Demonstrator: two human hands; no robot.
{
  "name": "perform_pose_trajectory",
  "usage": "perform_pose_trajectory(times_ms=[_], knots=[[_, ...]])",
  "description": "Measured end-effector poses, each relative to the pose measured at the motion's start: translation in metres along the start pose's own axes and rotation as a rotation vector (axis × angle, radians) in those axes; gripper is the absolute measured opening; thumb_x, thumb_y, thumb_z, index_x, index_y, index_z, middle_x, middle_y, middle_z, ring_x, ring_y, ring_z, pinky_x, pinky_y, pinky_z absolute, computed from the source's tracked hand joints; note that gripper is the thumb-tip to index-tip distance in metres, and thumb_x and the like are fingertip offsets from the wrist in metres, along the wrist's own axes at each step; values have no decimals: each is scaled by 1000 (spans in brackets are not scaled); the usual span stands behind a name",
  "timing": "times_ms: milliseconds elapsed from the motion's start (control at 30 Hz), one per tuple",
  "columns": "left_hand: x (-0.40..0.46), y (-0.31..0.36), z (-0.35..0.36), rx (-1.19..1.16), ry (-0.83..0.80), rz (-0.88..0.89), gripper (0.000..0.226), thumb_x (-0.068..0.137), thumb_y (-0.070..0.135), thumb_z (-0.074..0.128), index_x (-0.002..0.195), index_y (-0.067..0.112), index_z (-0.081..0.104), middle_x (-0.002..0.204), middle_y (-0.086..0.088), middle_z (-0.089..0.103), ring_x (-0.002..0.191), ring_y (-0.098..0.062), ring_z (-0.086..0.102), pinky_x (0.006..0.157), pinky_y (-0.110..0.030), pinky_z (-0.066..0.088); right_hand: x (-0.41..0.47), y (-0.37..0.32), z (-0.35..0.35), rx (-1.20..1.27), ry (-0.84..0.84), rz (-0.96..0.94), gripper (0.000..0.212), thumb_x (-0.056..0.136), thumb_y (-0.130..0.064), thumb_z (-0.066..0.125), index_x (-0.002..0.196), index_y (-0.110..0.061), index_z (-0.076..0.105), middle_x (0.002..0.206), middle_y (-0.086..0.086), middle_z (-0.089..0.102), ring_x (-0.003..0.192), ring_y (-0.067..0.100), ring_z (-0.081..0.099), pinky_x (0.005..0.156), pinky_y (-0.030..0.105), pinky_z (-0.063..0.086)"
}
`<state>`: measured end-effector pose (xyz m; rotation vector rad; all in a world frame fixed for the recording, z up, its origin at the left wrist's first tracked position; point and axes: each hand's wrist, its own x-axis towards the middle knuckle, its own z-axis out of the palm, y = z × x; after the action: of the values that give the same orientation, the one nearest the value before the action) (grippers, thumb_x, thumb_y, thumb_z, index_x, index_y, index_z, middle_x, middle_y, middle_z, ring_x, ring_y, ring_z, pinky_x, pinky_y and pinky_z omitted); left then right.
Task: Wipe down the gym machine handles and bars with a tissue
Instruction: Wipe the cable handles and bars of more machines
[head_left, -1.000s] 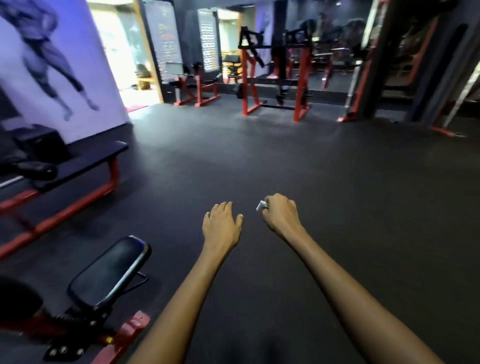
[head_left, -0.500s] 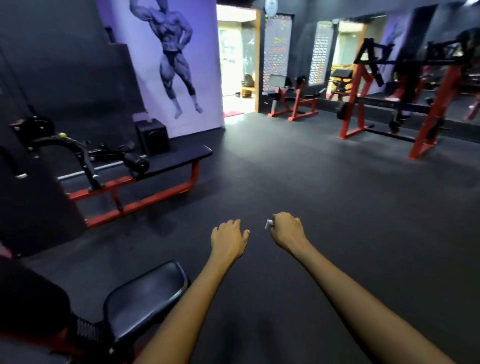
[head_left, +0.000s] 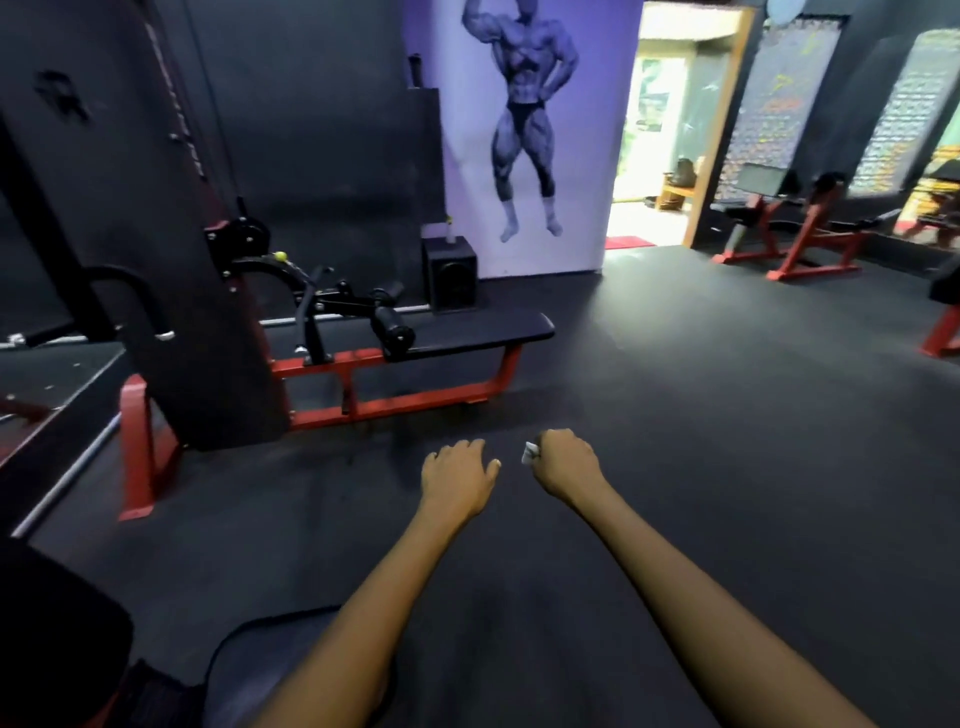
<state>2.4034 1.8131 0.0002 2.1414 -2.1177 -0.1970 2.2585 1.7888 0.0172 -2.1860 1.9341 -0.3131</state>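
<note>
**Tissue held in the right fist, left hand free**

Both hands reach forward over the dark gym floor. The right hand is curled round a small white tissue, whose corner pokes out. The left hand hangs loosely curled, holding nothing, apart from the cable machine.

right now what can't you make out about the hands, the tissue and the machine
- Tissue: only a small white corner shows in the head view; the right hand fist hides the rest.
- Left hand: seen from behind, so its palm is hidden; fingers curl loosely.
- Cable machine: top cut off by the frame edge; handles dark, their dirt unreadable.
- Padded seat: partly behind the forearms.
</note>
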Motion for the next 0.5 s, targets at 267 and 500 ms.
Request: perform_pose_trajectory(times_ms=[267,500], knots=[[138,-29,-17,-39,116,-326,46,101,42,38,140,18,45,139,-5,52,126,-25,50,101,-37,37,193,-38,-4,29,-55,-355,25,90,-27,55,101,-7,66,109,14,65,100,34,60,79,36,46],[218,-91,-25,-57,193,-602,46,100,42,39,141,21,44,140,-3,52,126,-24,49,103,-37,36,315,-110,29,123,-201,-578,22,91,-27,56,99,-11,69,104,14,67,98,33,63,76,34,48]])
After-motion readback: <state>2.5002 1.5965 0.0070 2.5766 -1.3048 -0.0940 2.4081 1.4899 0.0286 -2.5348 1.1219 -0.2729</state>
